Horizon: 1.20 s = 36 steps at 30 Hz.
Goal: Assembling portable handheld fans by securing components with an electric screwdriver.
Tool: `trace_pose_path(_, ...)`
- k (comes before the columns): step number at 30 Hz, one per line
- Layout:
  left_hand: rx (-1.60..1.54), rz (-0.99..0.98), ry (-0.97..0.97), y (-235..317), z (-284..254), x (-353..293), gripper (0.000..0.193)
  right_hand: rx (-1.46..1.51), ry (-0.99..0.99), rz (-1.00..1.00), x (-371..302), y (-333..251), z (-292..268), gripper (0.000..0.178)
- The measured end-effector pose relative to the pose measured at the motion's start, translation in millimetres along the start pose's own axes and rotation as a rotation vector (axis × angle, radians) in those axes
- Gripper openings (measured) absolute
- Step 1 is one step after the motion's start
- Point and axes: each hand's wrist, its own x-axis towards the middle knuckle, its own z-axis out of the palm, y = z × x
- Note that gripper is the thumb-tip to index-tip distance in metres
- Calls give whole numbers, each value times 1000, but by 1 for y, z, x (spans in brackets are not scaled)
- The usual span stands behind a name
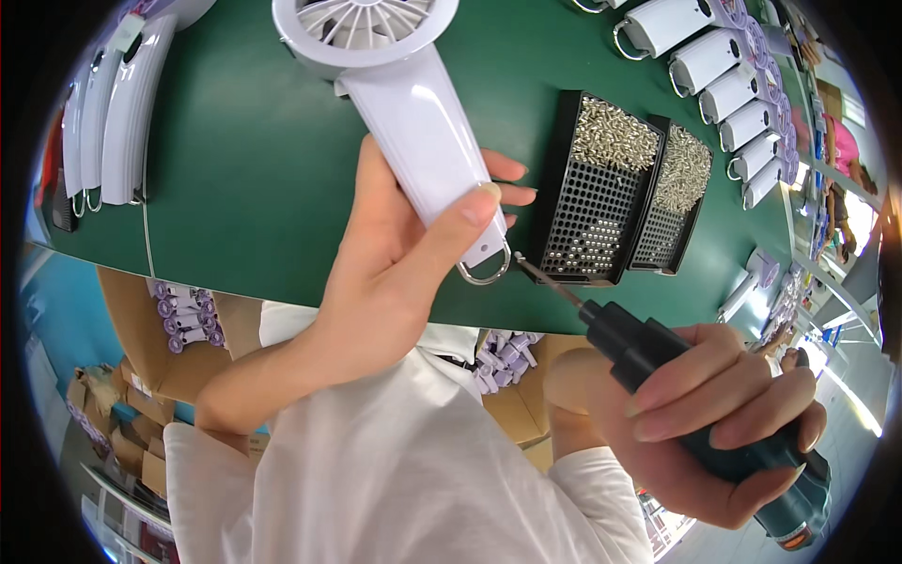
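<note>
A white handheld fan (418, 132) is held above the green bench (254, 141), left of the larger black screw tray (594, 197), the grip of a left hand (390, 258) closed around its handle, thumb on top. Below the tray, the grip of a right hand (705, 423) wraps a dark power screwdriver (639, 348), its tip near the tray's lower left corner, beside the fan's metal loop (484, 283). A smaller tray (660, 246) sits just right of the larger one; more fans (709, 61) line up beyond, and white curved pieces (136, 113) lie well left.
</note>
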Motion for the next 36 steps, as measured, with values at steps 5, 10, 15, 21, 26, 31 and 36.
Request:
trace_pose_path(5,-29,13,0,-2,-1,-1,39,2,-42,30,-3,5,9,31)
trace_pose_path(10,-20,28,-3,-5,-1,-1,39,-44,-97,87,-3,7,6,32)
trace_pose_path(15,-8,30,-23,-5,-5,-1,38,-78,-93,60,-11,14,13,33)
trace_pose_path(21,-165,-34,-6,-1,-9,-3,38,47,-33,42,4,8,13,28)
trace_pose_path(26,-159,-106,33,11,-12,-6,38,115,23,40,11,6,8,26)
trace_pose_path(31,-206,-166,49,13,-7,-7,42,46,24,32,6,8,10,28)
trace_pose_path(36,-194,-146,53,14,-11,-8,44,53,7,37,2,13,16,29)
